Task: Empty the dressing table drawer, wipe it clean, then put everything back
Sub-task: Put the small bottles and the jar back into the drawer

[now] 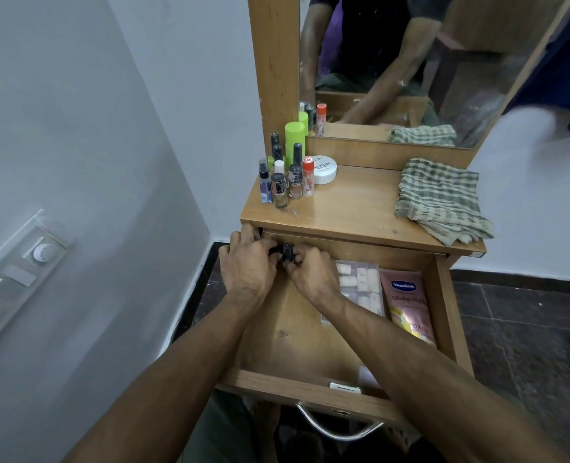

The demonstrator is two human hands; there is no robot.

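Gripping dark bottle (287,252) — 2 hands, open drawer (445,305)

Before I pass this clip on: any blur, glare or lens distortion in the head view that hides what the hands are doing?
Head view: wide-angle bending curves the wall and the drawer edges; lighting is soft and even, only a mild sheen on the tabletop; the mirror is smudged; the upper right corner is motion-blurred; the left hand and right hand are sharp, but the small dark item they hold is too covered to identify.

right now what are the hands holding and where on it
Both hands grip one small dark object over the open drawer: left hand on its left end, right hand on its right. What it is cannot be told.
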